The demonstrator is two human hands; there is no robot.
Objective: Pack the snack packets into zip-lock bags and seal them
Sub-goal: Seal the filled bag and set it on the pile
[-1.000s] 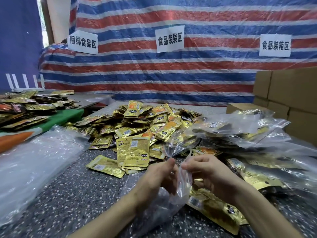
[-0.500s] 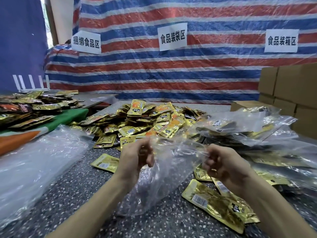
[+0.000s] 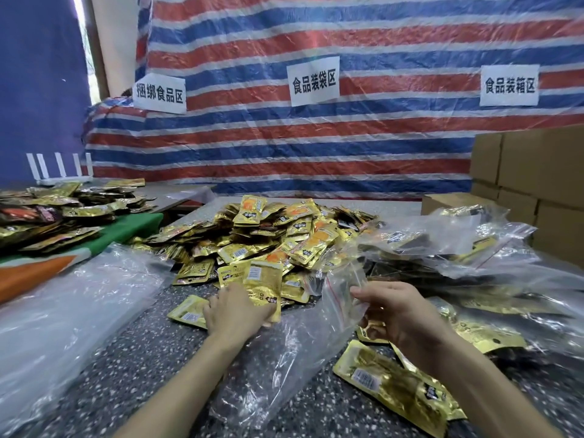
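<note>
Speckled tabletop point(image 3: 120, 374): left hand point(image 3: 235, 314) grips gold snack packets point(image 3: 264, 284) beside the pile point(image 3: 284, 235); right hand point(image 3: 399, 314) pinches the clear zip-lock bag point(image 3: 297, 361) at its mouth

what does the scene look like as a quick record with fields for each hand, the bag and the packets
left hand: grips a small stack of gold packets at the pile's near edge
right hand: pinches the mouth of the zip-lock bag
zip-lock bag: clear, looks empty, trails onto the table
packet pile: loose, behind both hands
filled bags: heaped at right
stage: no packets in this bag yet
</note>
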